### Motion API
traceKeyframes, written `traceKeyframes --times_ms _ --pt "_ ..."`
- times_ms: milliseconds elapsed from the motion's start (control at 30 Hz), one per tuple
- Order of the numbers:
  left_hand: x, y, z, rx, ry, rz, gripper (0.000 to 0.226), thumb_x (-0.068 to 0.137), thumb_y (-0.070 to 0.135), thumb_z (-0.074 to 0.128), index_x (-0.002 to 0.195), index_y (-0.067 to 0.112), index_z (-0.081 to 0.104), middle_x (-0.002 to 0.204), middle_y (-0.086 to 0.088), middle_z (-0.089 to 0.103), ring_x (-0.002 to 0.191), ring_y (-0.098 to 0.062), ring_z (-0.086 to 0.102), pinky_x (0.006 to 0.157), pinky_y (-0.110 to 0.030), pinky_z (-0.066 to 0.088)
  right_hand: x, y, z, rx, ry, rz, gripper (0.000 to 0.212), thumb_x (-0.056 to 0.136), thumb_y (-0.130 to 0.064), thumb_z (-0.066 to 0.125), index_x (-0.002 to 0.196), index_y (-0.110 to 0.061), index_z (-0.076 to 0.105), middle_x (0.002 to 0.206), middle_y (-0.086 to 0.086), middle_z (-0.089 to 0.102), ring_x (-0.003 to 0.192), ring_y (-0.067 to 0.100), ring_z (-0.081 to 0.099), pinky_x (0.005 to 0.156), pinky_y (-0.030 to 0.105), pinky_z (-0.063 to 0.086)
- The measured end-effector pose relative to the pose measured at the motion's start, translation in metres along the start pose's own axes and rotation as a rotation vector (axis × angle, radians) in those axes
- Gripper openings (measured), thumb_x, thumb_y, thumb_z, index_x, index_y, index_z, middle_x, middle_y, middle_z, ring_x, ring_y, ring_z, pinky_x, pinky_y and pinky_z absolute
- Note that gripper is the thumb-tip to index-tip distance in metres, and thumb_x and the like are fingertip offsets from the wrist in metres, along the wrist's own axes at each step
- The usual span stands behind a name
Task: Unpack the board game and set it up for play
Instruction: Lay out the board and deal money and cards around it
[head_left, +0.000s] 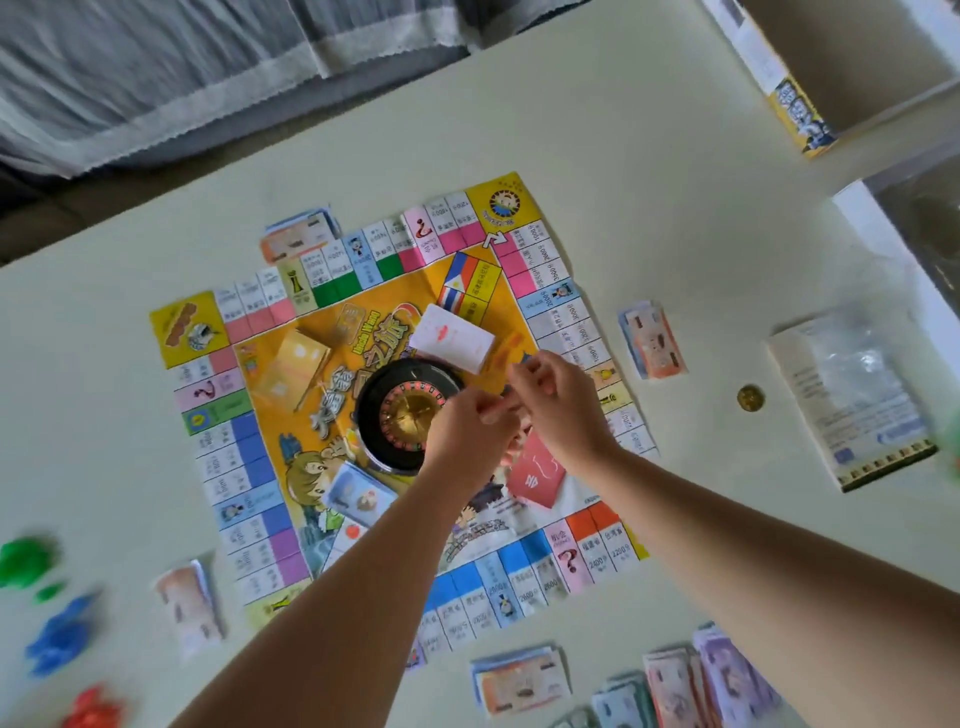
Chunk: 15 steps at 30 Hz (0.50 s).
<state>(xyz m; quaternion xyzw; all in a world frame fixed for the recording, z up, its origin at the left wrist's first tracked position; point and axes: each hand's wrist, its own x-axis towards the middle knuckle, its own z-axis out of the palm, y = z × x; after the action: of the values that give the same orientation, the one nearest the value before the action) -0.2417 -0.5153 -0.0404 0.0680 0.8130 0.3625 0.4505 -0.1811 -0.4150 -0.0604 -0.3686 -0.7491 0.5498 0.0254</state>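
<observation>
Your left hand and right hand meet, fingers curled, above the game board beside the roulette wheel — blur hides what they pinch, if anything. Probably laying out pieces — next needs careful placement.

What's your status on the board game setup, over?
Left hand and right hand meet fingertips beside roulette wheel; anything pinched too blurred to tell. Board spread flat, white card stack on it. Nothing blocking.

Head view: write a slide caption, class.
Left hand and right hand meet by the roulette wheel on the unfolded game board, banknote piles around it.
</observation>
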Motion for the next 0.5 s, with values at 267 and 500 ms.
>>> traceKeyframes --times_ms 267,500 --pt "-0.045 -0.096 -0.072 0.12 0.02 -0.121 0.01 0.082 0.01 0.069 0.085 0.019 0.065 0.067 -0.004 0.068 0.055 -0.02 0.065 0.05 -0.025 0.054 -0.077 0.011 0.058 0.033 -0.274 0.1 0.006 0.086 -0.016 0.065 0.086 -0.012 0.06 0.076 -0.002 0.062 0.063 -0.001 0.054 0.059 0.013 0.046" --pt "-0.056 -0.134 -0.1 0.184 0.216 -0.134 0.027 0.083 0.015 0.068 0.104 0.021 0.054 0.079 0.002 0.066 0.061 -0.021 0.064 0.048 -0.027 0.051 -0.09 0.011 0.097 0.086 -0.307 0.162 0.008 0.083 -0.006 0.07 0.084 -0.01 0.064 0.076 0.005 0.067 0.067 0.012 0.063 0.063 0.023 0.054"
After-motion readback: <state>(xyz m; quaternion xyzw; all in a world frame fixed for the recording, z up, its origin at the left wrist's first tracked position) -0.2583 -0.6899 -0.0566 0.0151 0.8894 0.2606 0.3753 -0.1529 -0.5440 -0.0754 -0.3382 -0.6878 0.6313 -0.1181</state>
